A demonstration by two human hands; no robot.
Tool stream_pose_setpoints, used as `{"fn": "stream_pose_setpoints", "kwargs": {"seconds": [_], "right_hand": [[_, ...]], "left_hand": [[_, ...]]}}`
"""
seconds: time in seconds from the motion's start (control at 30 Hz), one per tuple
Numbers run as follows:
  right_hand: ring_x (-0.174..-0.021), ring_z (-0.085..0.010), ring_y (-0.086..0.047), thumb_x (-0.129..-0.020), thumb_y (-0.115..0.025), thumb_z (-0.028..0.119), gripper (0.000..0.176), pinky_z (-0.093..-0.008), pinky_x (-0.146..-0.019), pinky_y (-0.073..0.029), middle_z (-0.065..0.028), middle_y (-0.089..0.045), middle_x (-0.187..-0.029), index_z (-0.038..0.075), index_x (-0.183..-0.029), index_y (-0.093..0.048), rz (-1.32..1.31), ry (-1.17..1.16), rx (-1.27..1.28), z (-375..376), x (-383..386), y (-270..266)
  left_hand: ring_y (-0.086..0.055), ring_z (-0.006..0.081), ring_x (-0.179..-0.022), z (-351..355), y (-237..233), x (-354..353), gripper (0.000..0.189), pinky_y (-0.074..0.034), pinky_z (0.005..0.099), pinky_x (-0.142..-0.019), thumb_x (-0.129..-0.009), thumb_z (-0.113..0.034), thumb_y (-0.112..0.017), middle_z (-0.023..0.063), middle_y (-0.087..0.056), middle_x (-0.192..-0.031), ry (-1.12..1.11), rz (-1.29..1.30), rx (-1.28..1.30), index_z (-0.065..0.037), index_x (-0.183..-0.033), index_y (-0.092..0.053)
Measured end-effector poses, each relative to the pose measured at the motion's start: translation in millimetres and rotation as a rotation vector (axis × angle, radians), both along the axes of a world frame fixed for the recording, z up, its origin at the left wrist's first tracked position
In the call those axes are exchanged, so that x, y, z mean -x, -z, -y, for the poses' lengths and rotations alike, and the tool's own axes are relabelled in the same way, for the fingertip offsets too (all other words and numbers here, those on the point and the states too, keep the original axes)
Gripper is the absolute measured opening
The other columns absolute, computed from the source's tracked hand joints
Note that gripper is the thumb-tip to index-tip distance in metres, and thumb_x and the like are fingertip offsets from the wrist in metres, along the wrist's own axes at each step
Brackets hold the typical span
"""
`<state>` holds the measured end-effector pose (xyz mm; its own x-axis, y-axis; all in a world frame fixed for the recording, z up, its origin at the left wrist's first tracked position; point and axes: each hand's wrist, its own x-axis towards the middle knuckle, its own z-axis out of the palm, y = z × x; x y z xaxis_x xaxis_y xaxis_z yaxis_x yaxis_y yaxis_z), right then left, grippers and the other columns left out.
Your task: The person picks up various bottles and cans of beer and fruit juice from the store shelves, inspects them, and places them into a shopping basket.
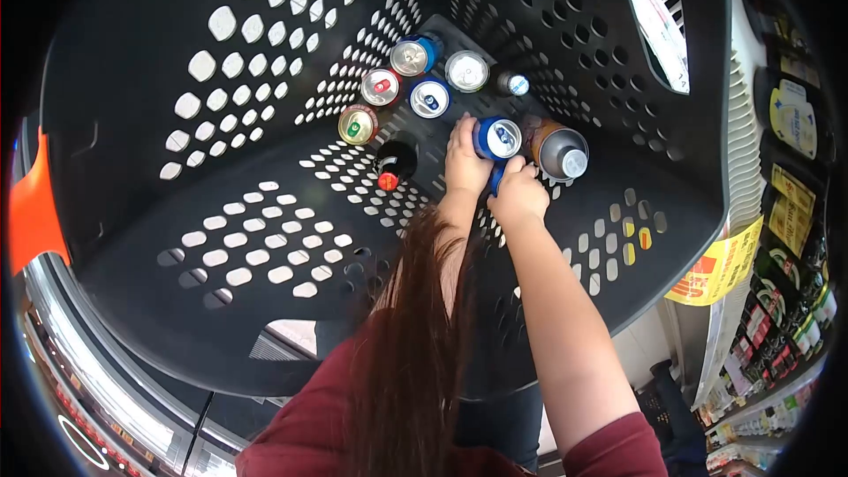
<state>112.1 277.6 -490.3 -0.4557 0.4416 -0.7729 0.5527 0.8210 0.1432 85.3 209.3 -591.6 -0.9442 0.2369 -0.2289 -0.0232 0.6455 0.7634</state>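
Observation:
Inside a deep black cart basket, my left hand (465,159) has its fingers closed along the left side of an upright blue can (500,138) with a silver top. Just below that can, my right hand (519,194) is curled round a blue can (496,178), mostly hidden by the fingers; I cannot tell whether it is a separate can. Right beside them stands a silver-topped, orange-brown bottle (558,152). Another blue-topped can (430,98) is up and left of my hands, and a dark bottle with a red cap (395,162) stands to the left.
Farther in are a silver-topped can (467,71), a blue can (413,56), a red-tabbed can (381,87), a gold-topped can (358,124) and a small dark bottle (512,83). Perforated black basket walls (141,79) surround them. Store shelves (777,300) line the right side.

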Motion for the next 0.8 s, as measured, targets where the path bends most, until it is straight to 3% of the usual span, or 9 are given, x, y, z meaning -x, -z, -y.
{"fn": "stream_pose_setpoints", "kwargs": {"seconds": [0.1, 0.33, 0.43, 0.5, 0.6, 0.63, 0.73, 0.8], "right_hand": [[-0.083, -0.0245, -0.060, -0.065, -0.070, 0.029, 0.068, -0.0324, -0.062, -0.052, -0.0168, -0.049, -0.097, -0.005, -0.110, -0.031, 0.062, -0.006, 0.008, 2, 4, 6], [-0.087, -0.0232, -0.059, -0.067, -0.069, 0.034, 0.072, -0.0299, -0.066, -0.052, -0.0181, -0.050, -0.100, -0.006, -0.112, -0.031, 0.115, 0.044, 0.014, 16, 5, 17], [-0.091, -0.0223, -0.059, -0.067, -0.069, 0.037, 0.073, -0.0297, -0.071, -0.051, -0.0193, -0.053, -0.103, -0.007, -0.113, -0.033, 0.211, 0.218, 0.079, 14, 4, 10], [-0.096, -0.0242, -0.058, -0.068, -0.066, 0.046, 0.076, -0.0330, -0.078, -0.048, -0.0159, -0.056, -0.107, -0.008, -0.113, -0.038, 0.230, 0.324, 0.075, 10, 3, 10], [-0.095, -0.0251, -0.059, -0.066, -0.061, 0.055, 0.070, -0.0335, -0.079, -0.047, -0.0176, -0.060, -0.101, -0.004, -0.103, -0.054, 0.113, 0.441, 0.054, 4, 0, 13], [-0.096, -0.0263, -0.058, -0.066, -0.059, 0.056, 0.072, -0.0338, -0.080, -0.046, -0.0182, -0.059, -0.102, -0.005, -0.105, -0.053, 0.118, 0.432, 0.048, 4, -1, 13], [-0.099, -0.0283, -0.056, -0.068, -0.057, 0.056, 0.072, -0.0341, -0.084, -0.044, -0.0190, -0.058, -0.105, -0.004, -0.106, -0.052, 0.098, 0.507, 0.032, 8, 1, 6], [-0.102, -0.0288, -0.055, -0.069, -0.055, 0.057, 0.072, -0.0341, -0.086, -0.042, -0.0199, -0.057, -0.106, -0.004, -0.107, -0.052, 0.098, 0.559, 0.059, 5, 4, 2]], "left_hand": [[-0.039, 0.0326, -0.116, 2, 7, 9, 0.062, -0.034, 0.0373, -0.096, -0.055, 0.005, -0.063, 0.0140, -0.043, -0.125, 0.064, 0.070, -0.088, -0.007, -0.112, -0.042], [-0.039, 0.0332, -0.117, 13, 31, 16, 0.062, -0.034, 0.0383, -0.096, -0.058, 0.002, -0.065, 0.0138, -0.041, -0.127, 0.248, 0.051, -0.165, -0.010, -0.114, -0.041], [-0.039, 0.0335, -0.117, 27, 32, 12, 0.059, -0.034, 0.0384, -0.096, -0.061, 0.001, -0.064, 0.0140, -0.040, -0.128, 0.277, -0.007, -0.119, -0.010, -0.114, -0.041], [-0.041, 0.0339, -0.114, 36, 30, 10, 0.056, -0.034, 0.0384, -0.096, -0.064, -0.001, -0.062, 0.0148, -0.043, -0.125, 0.228, 0.057, -0.066, -0.010, -0.116, -0.040], [-0.045, 0.0339, -0.109, 41, 17, 11, 0.060, -0.036, 0.0380, -0.093, -0.064, -0.004, -0.063, 0.0153, -0.049, -0.117, 0.150, 0.218, 0.014, -0.010, -0.119, -0.039], [-0.047, 0.0349, -0.105, 41, 14, 10, 0.067, -0.038, 0.0385, -0.090, -0.062, -0.007, -0.065, 0.0171, -0.051, -0.114, 0.143, 0.190, 0.052, -0.011, -0.122, -0.036], [-0.047, 0.0338, -0.108, 37, -7, 16, 0.077, -0.037, 0.0364, -0.091, -0.059, -0.011, -0.068, 0.0242, -0.050, -0.112, -0.028, 0.441, 0.065, -0.006, -0.127, -0.032], [-0.046, 0.0350, -0.109, 42, -18, 18, 0.072, -0.037, 0.0361, -0.091, -0.061, -0.010, -0.066, 0.0236, -0.048, -0.114, -0.001, 0.396, 0.084, -0.004, -0.125, -0.034]]}}
